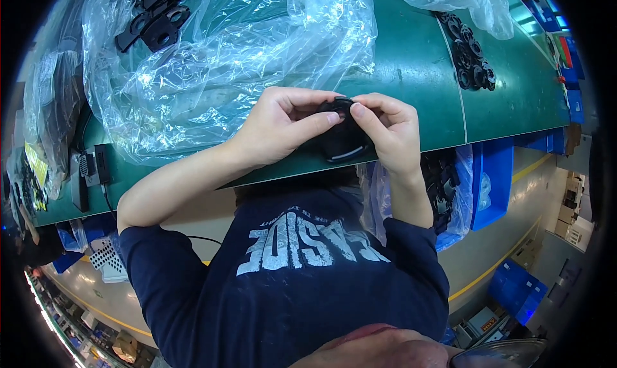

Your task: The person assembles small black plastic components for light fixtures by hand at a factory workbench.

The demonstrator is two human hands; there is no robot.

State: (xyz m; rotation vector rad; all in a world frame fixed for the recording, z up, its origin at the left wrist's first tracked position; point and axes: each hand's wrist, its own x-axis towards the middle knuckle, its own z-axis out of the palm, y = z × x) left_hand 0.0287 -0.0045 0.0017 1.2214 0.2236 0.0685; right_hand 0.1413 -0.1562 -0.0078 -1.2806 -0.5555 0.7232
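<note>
Glasses (501,355) sit nearest the camera, at the bottom right of the frame. Mid-frame, at the counter (411,72) edge, the left hand (276,124) and right hand (393,131) both pinch a black part (342,142) between thumb and fingers; work on it seems under way. Black rings (477,73) lie upper right, finished or waiting, one cannot tell. Right of centre, a plastic-lined blue bin (451,241) holds dark pieces (442,191); the blue tub (502,165) beside it holds clear plastic (484,191).
</note>
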